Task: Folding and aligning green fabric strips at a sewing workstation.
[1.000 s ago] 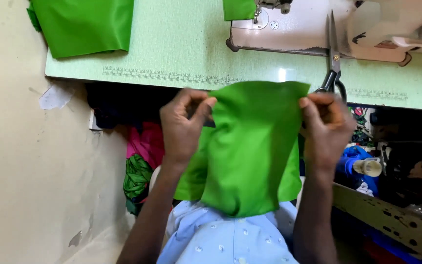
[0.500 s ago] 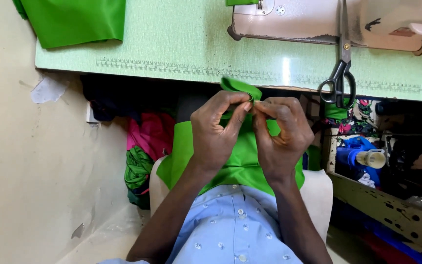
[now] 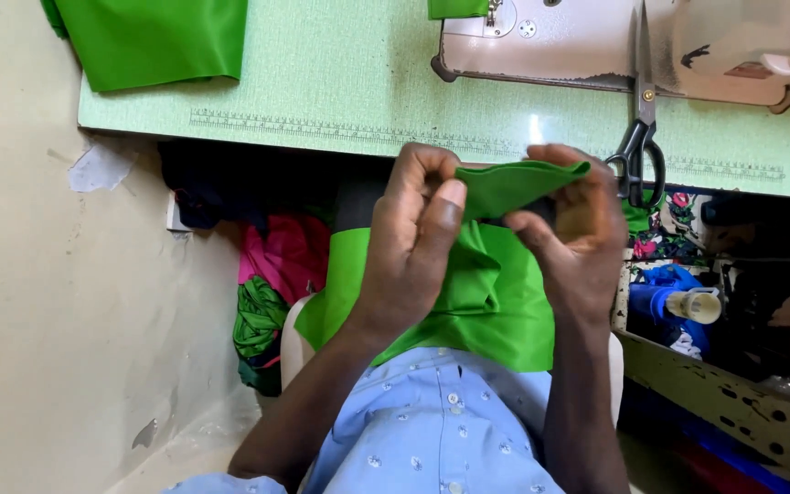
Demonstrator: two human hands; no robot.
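Note:
Both of my hands hold a piece of bright green fabric [image 3: 496,293] above my lap, just in front of the table edge. My left hand [image 3: 413,247] pinches its folded top edge from the left. My right hand [image 3: 573,229] grips the same fold from the right, with the cloth's edge stretched between thumb and fingers. The rest of the cloth hangs down over my light blue shirt [image 3: 432,430].
A pale green sewing table [image 3: 340,82] spans the top, with a sewing machine [image 3: 596,37] at the back right, black-handled scissors [image 3: 642,137] beside it and more green fabric [image 3: 153,37] at the far left. Pink and green cloth [image 3: 272,284] lies under the table; clutter sits at right.
The green piece was held spread wide between my hands a second ago. My hands have come together and folded it into a narrow bunch near the table edge.

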